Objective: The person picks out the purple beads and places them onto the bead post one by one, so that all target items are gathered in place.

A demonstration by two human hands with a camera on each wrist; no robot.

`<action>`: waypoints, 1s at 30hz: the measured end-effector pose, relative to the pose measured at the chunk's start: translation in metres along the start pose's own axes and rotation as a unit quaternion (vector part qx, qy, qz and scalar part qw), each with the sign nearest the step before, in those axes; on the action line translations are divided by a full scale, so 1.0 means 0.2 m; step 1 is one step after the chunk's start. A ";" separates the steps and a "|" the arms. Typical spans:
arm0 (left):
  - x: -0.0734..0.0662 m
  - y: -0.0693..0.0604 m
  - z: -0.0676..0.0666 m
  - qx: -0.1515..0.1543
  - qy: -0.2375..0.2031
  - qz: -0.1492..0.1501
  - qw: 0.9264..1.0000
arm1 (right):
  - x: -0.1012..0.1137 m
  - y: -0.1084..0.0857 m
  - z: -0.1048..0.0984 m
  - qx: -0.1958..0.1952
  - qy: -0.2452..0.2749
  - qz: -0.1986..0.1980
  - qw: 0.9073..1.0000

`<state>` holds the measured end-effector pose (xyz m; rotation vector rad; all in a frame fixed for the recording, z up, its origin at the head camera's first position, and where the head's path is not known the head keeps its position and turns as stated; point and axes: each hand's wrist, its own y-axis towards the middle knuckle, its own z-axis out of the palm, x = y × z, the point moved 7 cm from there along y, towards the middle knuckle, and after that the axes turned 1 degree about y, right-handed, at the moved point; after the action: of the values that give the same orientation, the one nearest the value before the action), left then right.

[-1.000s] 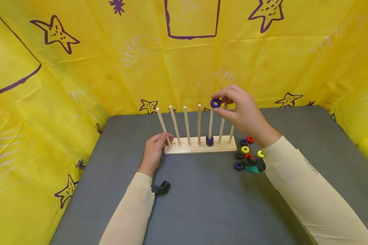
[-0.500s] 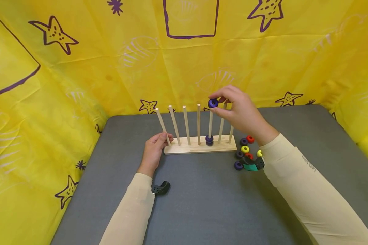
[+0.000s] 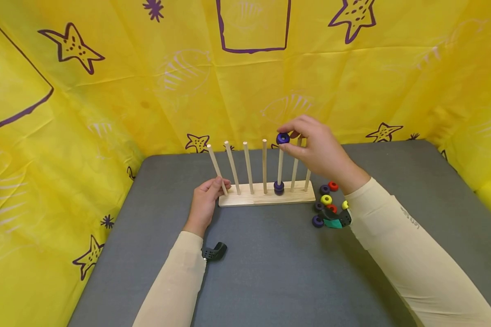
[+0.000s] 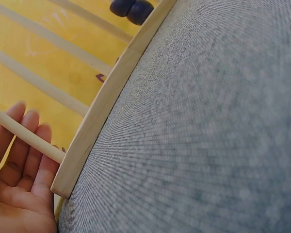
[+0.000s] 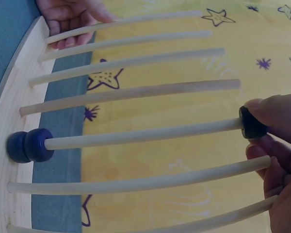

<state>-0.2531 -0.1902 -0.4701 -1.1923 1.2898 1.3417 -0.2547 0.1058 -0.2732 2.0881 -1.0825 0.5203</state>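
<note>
A pale wooden peg rack [image 3: 266, 199] with a row of upright pegs stands on the grey table. My left hand [image 3: 205, 200] is at its left end, thumb and fingers on either side of the leftmost peg [image 4: 31, 138]; the fingers are loosely bent behind it. My right hand [image 3: 321, 147] pinches a dark blue ring bead [image 3: 283, 138] between thumb and forefinger. In the right wrist view the bead [image 5: 252, 124] meets the tip of a peg [image 5: 145, 135]; how far it sits over the tip is hidden. Two blue beads [image 5: 31, 145] are stacked at that peg's foot.
Loose red, yellow and dark blue ring beads [image 3: 326, 199] lie on the table [image 3: 266, 268] right of the rack, partly hidden by the right wrist's camera mount [image 3: 334, 220]. A yellow printed cloth [image 3: 237, 91] hangs behind the table and at both sides.
My right hand has shifted slightly left with the blue bead, which has tilted from facing the head camera to lying flatter over the peg tip. The left hand keeps its place.
</note>
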 end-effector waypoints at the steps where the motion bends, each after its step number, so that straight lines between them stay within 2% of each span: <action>1: 0.00 0.00 0.00 0.000 -0.001 0.000 1.000 | 0.00 0.00 0.00 0.001 -0.001 0.000 1.000; 10: 0.00 0.00 0.00 0.002 -0.002 0.003 1.000 | -0.01 0.00 0.01 0.005 0.001 0.002 1.000; 16: 0.00 0.00 0.00 0.002 -0.001 0.000 1.000 | -0.01 -0.01 0.00 0.002 0.023 0.006 1.000; 24: 0.01 0.00 0.00 0.000 0.004 -0.002 1.000 | -0.02 -0.03 -0.02 -0.007 0.084 0.012 0.996; 30: 0.01 0.00 0.00 -0.002 -0.005 0.005 1.000 | -0.05 -0.05 -0.06 -0.011 0.180 0.021 0.983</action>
<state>-0.2541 -0.1904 -0.4720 -1.1826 1.2884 1.3562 -0.2522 0.1232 -0.2761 1.8622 -0.9149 0.8643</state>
